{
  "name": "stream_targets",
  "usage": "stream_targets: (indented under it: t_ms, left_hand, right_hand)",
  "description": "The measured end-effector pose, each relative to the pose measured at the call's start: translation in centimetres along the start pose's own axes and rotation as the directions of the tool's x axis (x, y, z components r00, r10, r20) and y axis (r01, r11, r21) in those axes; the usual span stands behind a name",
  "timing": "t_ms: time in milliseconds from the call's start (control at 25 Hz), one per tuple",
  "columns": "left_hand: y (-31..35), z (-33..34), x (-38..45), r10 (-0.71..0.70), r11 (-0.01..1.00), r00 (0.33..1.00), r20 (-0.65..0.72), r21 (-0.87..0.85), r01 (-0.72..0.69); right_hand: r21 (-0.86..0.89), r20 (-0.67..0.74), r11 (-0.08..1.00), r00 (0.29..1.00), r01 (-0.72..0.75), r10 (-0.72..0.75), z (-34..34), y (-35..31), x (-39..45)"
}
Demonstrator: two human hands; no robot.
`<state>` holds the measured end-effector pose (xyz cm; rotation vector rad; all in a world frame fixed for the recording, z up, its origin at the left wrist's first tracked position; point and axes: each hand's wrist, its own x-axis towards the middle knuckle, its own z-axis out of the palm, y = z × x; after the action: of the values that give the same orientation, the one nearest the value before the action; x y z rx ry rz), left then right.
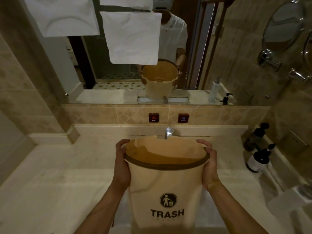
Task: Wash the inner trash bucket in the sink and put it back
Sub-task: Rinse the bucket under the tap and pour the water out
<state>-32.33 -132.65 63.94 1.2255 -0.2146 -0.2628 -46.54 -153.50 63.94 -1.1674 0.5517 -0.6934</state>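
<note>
A cream trash bucket [165,186] with a dark rim and the word TRASH on its side is held up in front of me, tilted with its open mouth facing away. My left hand [122,166] grips its left rim and side. My right hand [210,166] grips the right rim. The bucket hangs above the sink, which it mostly hides. A chrome faucet [168,132] stands just beyond the bucket's far rim, with no water visible. The inside of the bucket looks empty.
HOT [153,117] and COLD [183,118] buttons sit on the tiled wall behind the faucet. Two dark pump bottles [258,159] stand on the counter [67,174] at the right. A large mirror [135,78] with white cloths [133,38] hanging over it fills the wall ahead.
</note>
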Motion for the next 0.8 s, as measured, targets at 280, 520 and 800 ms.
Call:
stream_targets:
  t_ms: [280, 520, 800]
  left_hand:
    - [-0.4, 0.6, -0.9, -0.043, 0.982, 0.999, -0.007, 0.182, 0.044]
    - [1.4, 1.5, 0.3, 0.004, 0.994, 1.000, 0.016, 0.109, -0.006]
    - [0.0, 0.5, -0.3, -0.078, 0.984, 0.997, -0.005, 0.160, 0.078]
  right_hand:
    - [0.067, -0.019, 0.994, 0.996, -0.089, 0.090, -1.4, 1.2, -0.2]
    - [-0.021, -0.055, 1.000, 0.998, 0.022, -0.023, -0.4, -1.3, 0.0]
    - [0.032, -0.052, 0.991, 0.990, -0.132, 0.134, -0.5, -0.6, -0.6]
